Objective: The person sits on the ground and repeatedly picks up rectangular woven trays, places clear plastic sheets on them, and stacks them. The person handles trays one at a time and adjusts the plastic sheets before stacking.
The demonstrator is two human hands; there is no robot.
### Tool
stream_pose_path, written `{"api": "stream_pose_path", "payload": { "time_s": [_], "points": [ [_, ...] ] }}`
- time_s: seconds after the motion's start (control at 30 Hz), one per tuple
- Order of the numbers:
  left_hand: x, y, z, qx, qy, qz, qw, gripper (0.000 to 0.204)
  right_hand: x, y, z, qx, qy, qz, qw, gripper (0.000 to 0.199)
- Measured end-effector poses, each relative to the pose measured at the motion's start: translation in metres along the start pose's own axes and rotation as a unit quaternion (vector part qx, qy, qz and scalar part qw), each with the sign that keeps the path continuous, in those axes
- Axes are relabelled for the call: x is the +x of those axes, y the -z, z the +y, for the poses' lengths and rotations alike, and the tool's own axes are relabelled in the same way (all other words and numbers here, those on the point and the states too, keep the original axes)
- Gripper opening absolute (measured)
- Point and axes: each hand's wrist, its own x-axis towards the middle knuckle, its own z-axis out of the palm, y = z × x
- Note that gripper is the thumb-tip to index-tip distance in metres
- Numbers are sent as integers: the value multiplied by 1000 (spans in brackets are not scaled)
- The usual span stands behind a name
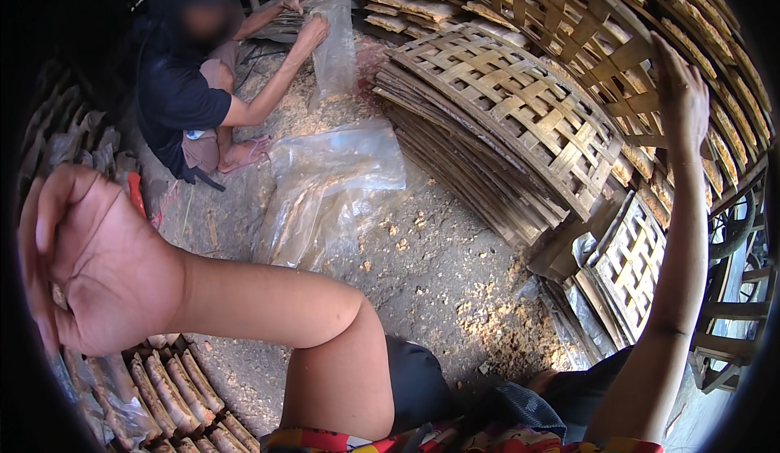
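At the far left, my left hand [114,266] is raised with its palm showing. Its fingers are apart and loosely bent towards the dark rim of the picture, and nothing shows in it. My right arm reaches to the upper right, where my right hand [682,99] grips the edge of a woven bamboo tray [561,26]. That tray is tilted against layered racks of orange-brown slabs [715,55]; some fingers are hidden. Below it, a tall stack of woven bamboo trays [504,95] stands on the floor.
Another person [191,71] squats at the upper left, handling a clear plastic sheet [333,39]. More plastic sheets [333,177] lie on the crumb-strewn floor [422,258]. Smaller woven panels [634,262] lean at the right. Rows of slabs [175,388] stand at the lower left.
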Motion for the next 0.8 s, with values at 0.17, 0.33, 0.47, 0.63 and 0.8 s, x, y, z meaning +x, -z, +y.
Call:
{"api": "stream_pose_path", "payload": {
  "time_s": [0.17, 0.33, 0.47, 0.63, 0.8],
  "points": [
    [-4, 13, -38, 196, 61, 166, 965, 34, 28, 42, 46, 103, -49, -51, 992, 50],
    [-16, 47, -92, 371, 249, 232, 864, 70, 29, 97, -10, 366, -229, -77, 899, 43],
    [-24, 90, -106, 382, 345, 312, 799, 87, 10, 135, -63, 384, -212, 1, 899, 41],
    [-40, 104, -113, 290, 407, 285, 818, 96, 7, 176, -95, 420, -218, 7, 881, 39],
    [-49, 125, -104, 316, 292, 349, 833, 74, -2, 154, -133, 678, -296, -94, 666, 36]
  ]
}}
